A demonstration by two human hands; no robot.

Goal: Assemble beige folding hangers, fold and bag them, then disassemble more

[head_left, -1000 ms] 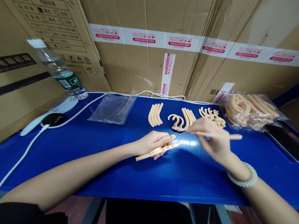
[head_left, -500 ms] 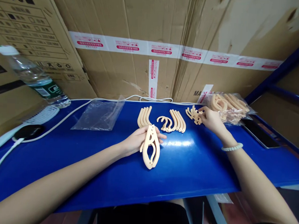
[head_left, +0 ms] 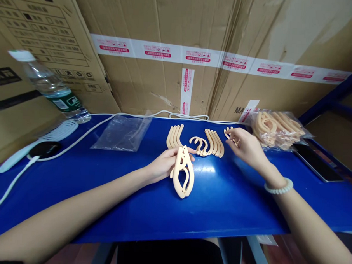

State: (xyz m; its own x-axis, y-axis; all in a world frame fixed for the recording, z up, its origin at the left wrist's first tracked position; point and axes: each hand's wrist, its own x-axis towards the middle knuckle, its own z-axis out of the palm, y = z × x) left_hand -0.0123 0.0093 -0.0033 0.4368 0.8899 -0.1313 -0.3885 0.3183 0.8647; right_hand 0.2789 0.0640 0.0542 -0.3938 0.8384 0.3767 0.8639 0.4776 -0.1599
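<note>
My left hand point(head_left: 162, 162) is closed on a folded beige plastic hanger point(head_left: 178, 182), its narrow end up, over the middle of the blue table. Behind it lie a row of curved beige arms point(head_left: 174, 136), some beige hooks point(head_left: 203, 145) and a second row of curved arms point(head_left: 214, 143). At the right, my right hand point(head_left: 243, 146) is over the near side of a small pile of beige pieces point(head_left: 229, 132), partly covering it. Its fingers are pressed together, and whatever they hold is too small to make out.
A clear plastic bag point(head_left: 122, 132) lies at the back left, near a water bottle point(head_left: 63, 100), a brush point(head_left: 59, 130) and a black round device point(head_left: 45, 149) with a white cable. At the back right are a bag of beige parts point(head_left: 277, 128) and a phone point(head_left: 319, 162). Cardboard point(head_left: 154, 84) stands behind.
My right hand has drawn back slightly toward me from the small pile. The view has shifted, and my left hand still holds the folded hanger.
</note>
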